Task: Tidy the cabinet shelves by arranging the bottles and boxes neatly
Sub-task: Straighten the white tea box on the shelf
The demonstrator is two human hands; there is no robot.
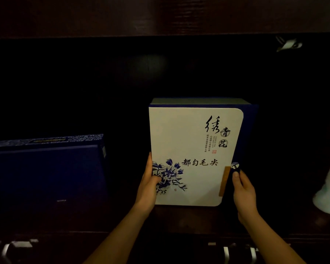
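Two boxes on shelf point(189, 218) | blue box point(46, 168) far left, well apart from hands | left hand point(148, 185) grips left edge of white box point(194, 149), thumb on front | box upright, long axis vertical, straight ahead between hands | right hand point(244, 191) clasps right edge | both equally near

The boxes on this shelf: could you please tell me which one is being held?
The white-fronted box with blue flowers, right of centre: the left hand and right hand grip its lower sides. The dark blue box to its left is untouched.
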